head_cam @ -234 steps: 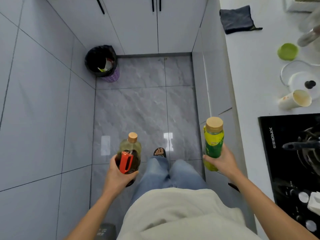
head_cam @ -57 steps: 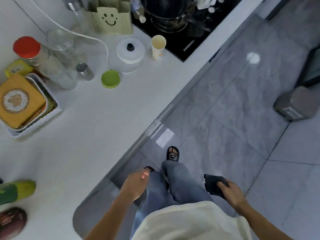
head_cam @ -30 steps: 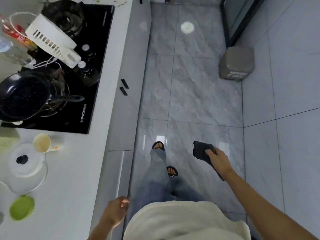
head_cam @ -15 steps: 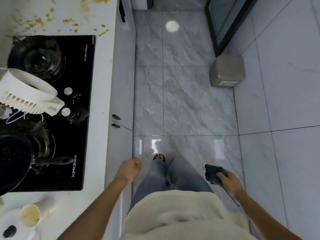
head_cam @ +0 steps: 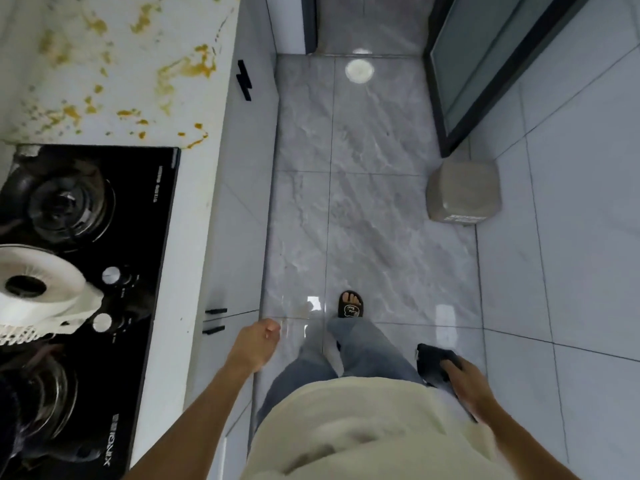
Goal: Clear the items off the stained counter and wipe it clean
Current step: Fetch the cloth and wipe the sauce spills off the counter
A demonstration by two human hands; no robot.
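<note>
The white counter at the upper left is spattered with yellow-orange stains and has no items on its stained part. My right hand hangs low at the right, shut on a dark folded cloth, well away from the counter. My left hand is loosely closed with nothing in it, in front of the cabinet doors below the counter edge.
A black gas hob lies on the counter nearer to me than the stains, with a white round holder lying on it. A grey bin stands on the tiled floor by a glass door. My sandalled foot is on the floor.
The view has moved forward along the counter, so more of the stained part shows. Both hands keep roughly their places, the right one still holding the cloth.
</note>
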